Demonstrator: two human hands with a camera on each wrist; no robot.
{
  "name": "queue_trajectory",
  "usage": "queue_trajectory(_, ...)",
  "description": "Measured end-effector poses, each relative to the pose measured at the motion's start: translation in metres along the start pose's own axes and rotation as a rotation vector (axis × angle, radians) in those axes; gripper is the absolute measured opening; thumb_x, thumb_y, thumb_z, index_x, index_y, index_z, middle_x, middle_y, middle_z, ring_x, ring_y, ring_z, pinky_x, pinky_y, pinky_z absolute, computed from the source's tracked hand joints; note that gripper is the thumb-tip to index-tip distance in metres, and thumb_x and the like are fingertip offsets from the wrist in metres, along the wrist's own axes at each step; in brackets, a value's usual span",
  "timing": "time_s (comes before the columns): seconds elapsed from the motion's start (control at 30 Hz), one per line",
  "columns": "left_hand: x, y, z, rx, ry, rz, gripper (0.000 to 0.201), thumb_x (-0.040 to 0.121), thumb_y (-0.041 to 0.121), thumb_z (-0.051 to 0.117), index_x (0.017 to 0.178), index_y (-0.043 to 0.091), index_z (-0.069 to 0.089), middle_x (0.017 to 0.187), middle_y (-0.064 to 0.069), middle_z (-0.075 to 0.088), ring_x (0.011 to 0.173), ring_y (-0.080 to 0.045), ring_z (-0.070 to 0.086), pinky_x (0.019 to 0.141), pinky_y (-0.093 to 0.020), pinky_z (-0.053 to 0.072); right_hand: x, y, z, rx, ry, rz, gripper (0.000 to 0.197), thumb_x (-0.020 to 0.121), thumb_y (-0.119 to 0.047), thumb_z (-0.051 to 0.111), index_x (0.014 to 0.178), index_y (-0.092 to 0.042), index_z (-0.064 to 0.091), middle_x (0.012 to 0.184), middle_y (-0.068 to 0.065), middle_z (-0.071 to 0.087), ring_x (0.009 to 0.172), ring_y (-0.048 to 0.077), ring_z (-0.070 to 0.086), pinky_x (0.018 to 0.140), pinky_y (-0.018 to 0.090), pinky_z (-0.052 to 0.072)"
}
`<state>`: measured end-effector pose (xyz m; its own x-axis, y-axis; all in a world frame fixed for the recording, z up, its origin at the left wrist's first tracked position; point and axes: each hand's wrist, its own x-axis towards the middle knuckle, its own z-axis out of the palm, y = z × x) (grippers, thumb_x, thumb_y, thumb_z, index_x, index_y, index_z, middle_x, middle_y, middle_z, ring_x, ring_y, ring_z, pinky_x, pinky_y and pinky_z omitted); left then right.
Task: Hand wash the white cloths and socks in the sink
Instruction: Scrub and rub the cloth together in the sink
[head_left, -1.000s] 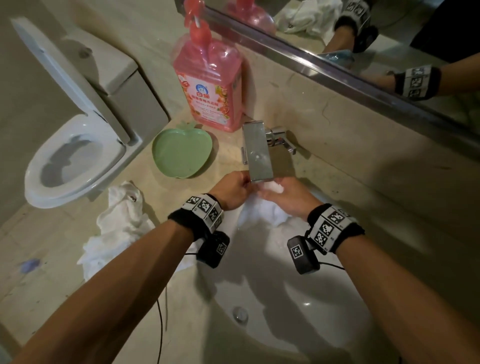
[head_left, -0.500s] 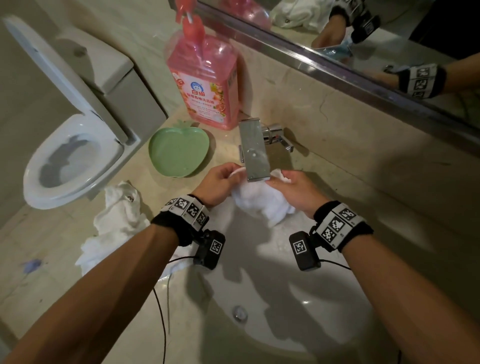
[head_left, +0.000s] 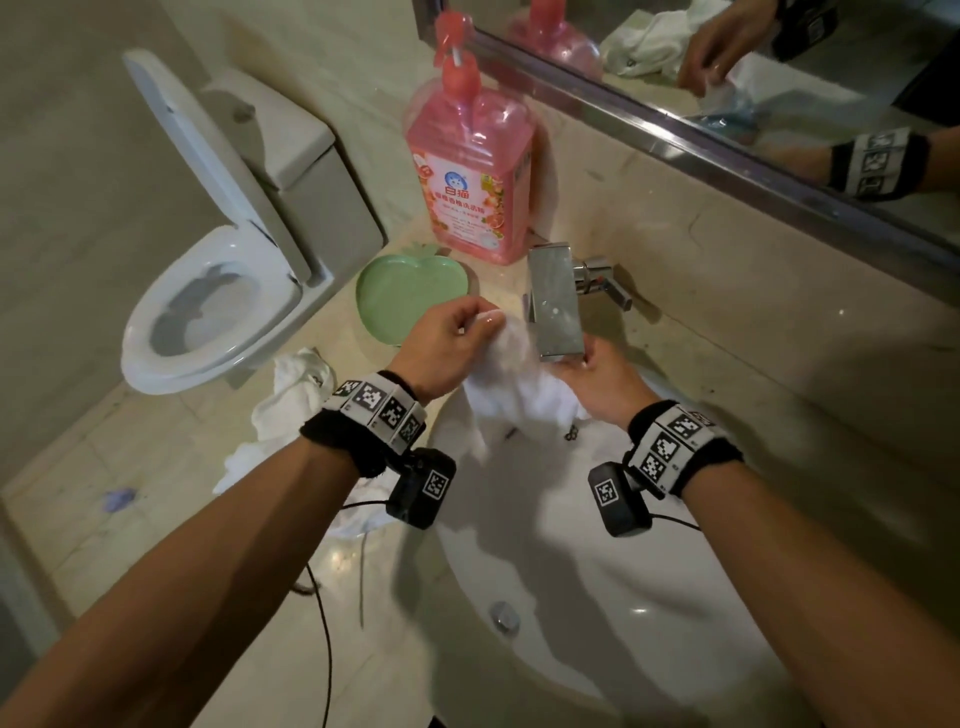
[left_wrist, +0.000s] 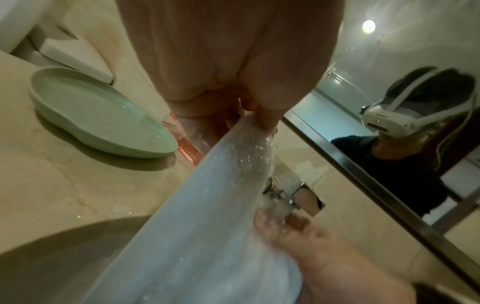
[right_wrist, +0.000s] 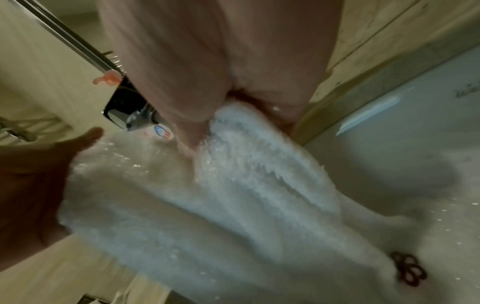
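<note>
A beige marble desk (head_left: 270, 582) holds the white sink (head_left: 649, 597) beside a toilet (head_left: 218, 291). Both hands, left hand (head_left: 447, 343) and right hand (head_left: 597, 379), pinch a wet white cloth (head_left: 514, 384) under the faucet (head_left: 556, 301), seemingly in running water

Both forearms reaching forward, left hand (head_left: 448, 343) raised with thumb and fingers pinched (knuckles up), right hand (head_left: 597, 382) lower, fingers curled in a grip, banded wrists
</note>
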<state>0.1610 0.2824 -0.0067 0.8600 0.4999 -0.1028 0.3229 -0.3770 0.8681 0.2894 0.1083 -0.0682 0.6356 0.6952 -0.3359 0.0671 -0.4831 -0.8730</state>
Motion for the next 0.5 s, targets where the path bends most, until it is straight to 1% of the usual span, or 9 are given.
queue_trajectory(0.03,-0.001,0.0,-0.003,-0.026,0.014,-0.023,0.017,0.099,0.026,0.056,0.089,0.017,0.067,0.078,0.005,0.062,0.073,-0.011,0.056,0.07,-0.031,0.047,-0.002,0.003,-0.003,-0.045,-0.008,0.004,0.023,0.096,-0.018,0.061,0.083,-0.038,0.064,0.071,-0.021,0.066,0.066,-0.007,0.058,0.056,0.011,0.044)
queue_trajectory(0.1,-0.004,-0.001,-0.007,-0.06,0.006,-0.066,0.018,0.1,0.025,0.056,0.088,0.016,0.066,0.077,0.004,0.061,0.072,-0.013,0.054,0.07,-0.033,0.045,-0.007,0.012,-0.009,-0.196,-0.051,0.039,0.017,0.097,-0.029,0.059,0.081,-0.028,0.062,0.067,-0.01,0.059,0.064,0.011,0.055,0.054,0.024,0.04)
queue_trajectory(0.17,-0.009,-0.003,-0.007,-0.036,-0.02,-0.083,0.018,0.1,0.025,0.056,0.087,0.018,0.066,0.078,0.003,0.063,0.072,-0.014,0.056,0.072,-0.034,0.048,-0.012,0.024,-0.013,-0.335,-0.092,0.082,0.03,0.096,-0.039,0.06,0.084,-0.011,0.061,0.067,-0.003,0.052,0.065,0.019,0.05,0.056,0.03,0.034)
queue_trajectory(0.23,-0.013,-0.006,-0.004,-0.033,-0.01,-0.104,0.018,0.099,0.025,0.056,0.087,0.018,0.066,0.079,0.003,0.064,0.073,-0.014,0.058,0.074,-0.034,0.049,-0.018,0.035,-0.018,-0.383,-0.085,0.115,0.042,0.093,-0.044,0.065,0.089,-0.003,0.06,0.074,0.003,0.055,0.07,0.024,0.053,0.061,0.033,0.037)
queue_trajectory(0.3,-0.014,-0.01,-0.002,-0.059,0.029,-0.136,0.019,0.099,0.025,0.056,0.087,0.014,0.067,0.079,0.0,0.063,0.075,-0.016,0.056,0.075,-0.035,0.048,-0.023,0.044,-0.024,-0.407,-0.075,0.131,0.041,0.089,-0.045,0.069,0.095,-0.004,0.065,0.088,0.009,0.067,0.082,0.028,0.062,0.072,0.037,0.048)
queue_trajectory(0.33,-0.014,-0.011,-0.001,-0.074,0.052,-0.158,0.021,0.099,0.026,0.056,0.088,0.012,0.068,0.08,-0.002,0.062,0.075,-0.017,0.055,0.075,-0.038,0.048,-0.025,0.048,-0.028,-0.41,-0.064,0.15,0.039,0.088,-0.044,0.071,0.097,-0.006,0.067,0.093,0.009,0.07,0.087,0.028,0.064,0.075,0.036,0.052)
queue_trajectory(0.37,-0.013,-0.013,-0.002,-0.088,0.071,-0.184,0.023,0.099,0.027,0.056,0.088,0.01,0.068,0.08,-0.004,0.061,0.076,-0.019,0.055,0.074,-0.041,0.049,-0.027,0.05,-0.031,-0.409,-0.049,0.185,0.036,0.088,-0.046,0.071,0.096,-0.011,0.069,0.092,0.006,0.07,0.087,0.026,0.064,0.073,0.033,0.05)
queue_trajectory(0.43,-0.013,-0.017,-0.001,-0.114,0.098,-0.226,0.026,0.097,0.028,0.058,0.089,0.007,0.069,0.079,-0.006,0.061,0.075,-0.02,0.055,0.075,-0.049,0.052,-0.032,0.049,-0.035,-0.427,-0.024,0.257,0.036,0.088,-0.054,0.066,0.088,-0.018,0.068,0.082,-0.001,0.065,0.079,0.02,0.061,0.063,0.026,0.043)
queue_trajectory(0.5,-0.014,-0.019,0.004,-0.159,0.091,-0.242,0.025,0.095,0.029,0.061,0.086,0.007,0.07,0.077,-0.007,0.062,0.073,-0.02,0.055,0.073,-0.049,0.052,-0.033,0.047,-0.032,-0.391,-0.006,0.257,0.043,0.092,-0.057,0.058,0.098,-0.015,0.069,0.085,0.0,0.066,0.081,0.021,0.062,0.069,0.028,0.045)
